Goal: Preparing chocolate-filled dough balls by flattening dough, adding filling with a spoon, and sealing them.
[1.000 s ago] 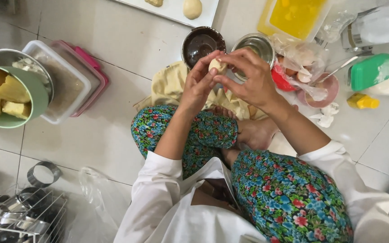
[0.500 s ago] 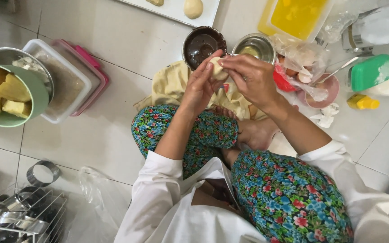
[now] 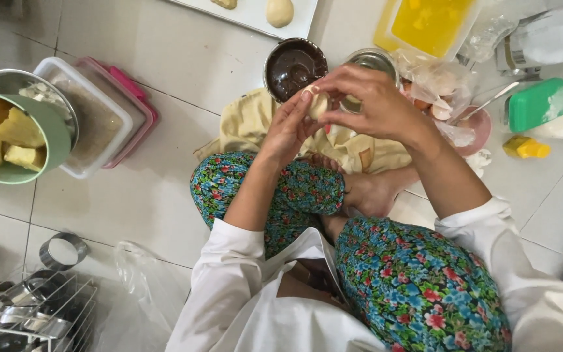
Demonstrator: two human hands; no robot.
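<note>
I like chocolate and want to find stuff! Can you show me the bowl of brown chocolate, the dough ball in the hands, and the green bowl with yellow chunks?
Chocolate bowl (image 3: 292, 65), head view, on the brown filling.
Dough ball (image 3: 319, 104), head view, its pale middle.
Green bowl (image 3: 52, 133), head view, its outer wall.

Left hand and right hand meet, fingers curled together.
</note>
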